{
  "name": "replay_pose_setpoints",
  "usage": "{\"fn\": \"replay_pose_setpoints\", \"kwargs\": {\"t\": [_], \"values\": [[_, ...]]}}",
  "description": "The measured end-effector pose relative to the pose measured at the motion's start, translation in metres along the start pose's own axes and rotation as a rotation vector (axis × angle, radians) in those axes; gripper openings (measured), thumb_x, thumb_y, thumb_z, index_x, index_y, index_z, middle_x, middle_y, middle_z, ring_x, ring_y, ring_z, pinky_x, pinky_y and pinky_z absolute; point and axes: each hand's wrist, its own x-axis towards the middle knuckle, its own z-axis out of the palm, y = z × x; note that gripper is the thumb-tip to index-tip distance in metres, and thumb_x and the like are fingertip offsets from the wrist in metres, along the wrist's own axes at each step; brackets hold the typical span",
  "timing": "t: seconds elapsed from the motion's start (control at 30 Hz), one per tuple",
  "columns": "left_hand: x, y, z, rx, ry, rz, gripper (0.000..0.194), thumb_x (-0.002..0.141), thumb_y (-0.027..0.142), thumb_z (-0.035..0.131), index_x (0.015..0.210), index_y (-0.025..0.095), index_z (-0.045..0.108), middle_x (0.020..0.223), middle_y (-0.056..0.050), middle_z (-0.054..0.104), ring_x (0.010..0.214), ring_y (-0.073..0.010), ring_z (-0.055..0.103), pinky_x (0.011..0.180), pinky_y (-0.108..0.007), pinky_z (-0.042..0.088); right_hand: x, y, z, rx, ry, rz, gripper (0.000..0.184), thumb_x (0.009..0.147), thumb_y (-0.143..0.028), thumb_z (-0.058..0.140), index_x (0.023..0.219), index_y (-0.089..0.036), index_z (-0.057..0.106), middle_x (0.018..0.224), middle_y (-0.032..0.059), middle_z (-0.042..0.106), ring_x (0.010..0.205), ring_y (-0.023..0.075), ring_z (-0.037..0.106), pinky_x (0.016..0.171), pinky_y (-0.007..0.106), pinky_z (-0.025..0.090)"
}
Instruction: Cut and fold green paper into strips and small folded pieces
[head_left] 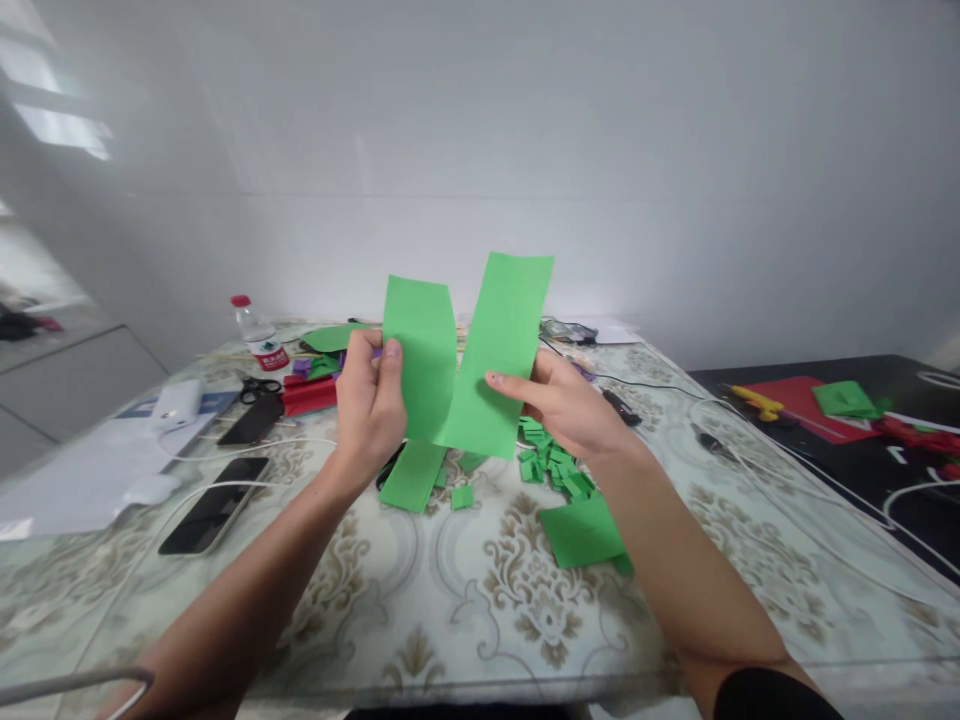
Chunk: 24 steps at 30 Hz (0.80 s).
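My left hand (371, 400) pinches a green paper piece (424, 350) between thumb and fingers. A taller green paper strip (506, 330) is gripped by my right hand (562, 400), its thumb flat on the front. Both papers stand upright above the table, a gap between their tops. Their lower edges meet or overlap; I cannot tell whether they are joined there. Below lie a stack of green strips (412, 478), a small green square (463, 497), a heap of small green pieces (551, 460) and a larger green sheet (581, 532) partly behind my right forearm.
On the left are a phone (214, 505), a dark phone-like slab (251, 420), black scissors (260, 388), a white power bank (177, 404) and a water bottle (259, 335). Cables cross the patterned tablecloth (465, 600). Right, a black surface holds red paper (795, 405) and a yellow tool (756, 402).
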Motion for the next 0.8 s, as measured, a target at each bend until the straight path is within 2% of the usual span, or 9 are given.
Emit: {"fn": "replay_pose_setpoints", "kwargs": {"t": [0.13,0.3,0.37,0.47,0.53,0.6,0.7,0.8], "values": [[0.000,-0.001,0.001,-0.013,0.036,-0.007,0.034,0.100,0.056,0.058,0.090,0.024,0.052,0.064,0.006,0.041,0.054,-0.0144,0.034,0.054,-0.033,0.022,-0.001,0.002,0.003,-0.075,-0.004,-0.029,0.029,0.083,-0.035,0.081,0.108,-0.021,0.075,0.112,0.0097,0.079,0.101,0.0255,0.075,0.089,0.043,0.063],[-0.001,0.001,0.002,0.010,0.024,-0.021,0.029,0.101,0.051,0.057,0.092,0.024,0.052,0.069,0.004,0.046,0.058,-0.0143,0.039,0.057,-0.030,0.030,-0.002,0.005,0.007,-0.257,0.024,-0.094,0.027,0.089,-0.044,0.074,0.099,-0.019,0.075,0.101,0.0083,0.079,0.089,0.0243,0.074,0.077,0.038,0.061],[-0.002,0.004,0.004,-0.056,-0.011,-0.056,0.029,0.100,0.051,0.059,0.092,0.024,0.052,0.071,0.003,0.049,0.058,-0.0135,0.041,0.056,-0.028,0.034,-0.002,0.008,0.007,-0.358,0.091,-0.165,0.030,0.092,-0.047,0.069,0.095,-0.018,0.074,0.093,0.0073,0.077,0.083,0.0233,0.071,0.070,0.035,0.058],[-0.003,0.011,0.007,-0.278,-0.081,-0.145,0.035,0.092,0.055,0.069,0.093,0.024,0.052,0.075,0.002,0.058,0.057,-0.0126,0.049,0.053,-0.025,0.039,-0.002,0.010,0.009,-0.517,0.229,-0.289,0.033,0.097,-0.049,0.062,0.092,-0.018,0.070,0.083,0.0058,0.072,0.078,0.0220,0.067,0.064,0.031,0.052],[-0.004,0.015,0.008,-0.378,-0.103,-0.177,0.041,0.085,0.055,0.077,0.092,0.024,0.052,0.077,0.001,0.062,0.061,-0.0133,0.054,0.054,-0.025,0.043,-0.003,0.010,0.011,-0.609,0.295,-0.376,0.032,0.101,-0.048,0.057,0.091,-0.019,0.068,0.078,0.0036,0.068,0.074,0.0196,0.063,0.063,0.029,0.047],[-0.005,0.018,0.009,-0.386,-0.091,-0.157,0.041,0.082,0.054,0.080,0.088,0.023,0.054,0.077,0.001,0.061,0.064,-0.0137,0.055,0.057,-0.024,0.045,-0.004,0.010,0.013,-0.712,0.362,-0.456,0.032,0.103,-0.045,0.053,0.084,-0.021,0.062,0.068,0.0002,0.059,0.064,0.0160,0.054,0.059,0.028,0.040],[-0.007,0.017,0.009,-0.308,-0.067,-0.106,0.035,0.089,0.051,0.074,0.085,0.022,0.054,0.077,0.002,0.056,0.066,-0.0130,0.051,0.059,-0.024,0.043,-0.006,0.009,0.016,-0.826,0.425,-0.540,0.036,0.105,-0.042,0.048,0.075,-0.022,0.049,0.059,-0.0042,0.042,0.054,0.0131,0.039,0.055,0.028,0.031],[-0.009,0.011,0.009,-0.201,-0.045,-0.073,0.034,0.094,0.050,0.068,0.083,0.023,0.051,0.075,0.003,0.051,0.064,-0.0131,0.045,0.058,-0.024,0.039,-0.006,0.010,0.017,-0.866,0.430,-0.568,0.035,0.107,-0.041,0.045,0.076,-0.024,0.042,0.059,-0.0052,0.038,0.053,0.0130,0.035,0.054,0.029,0.027]]}}
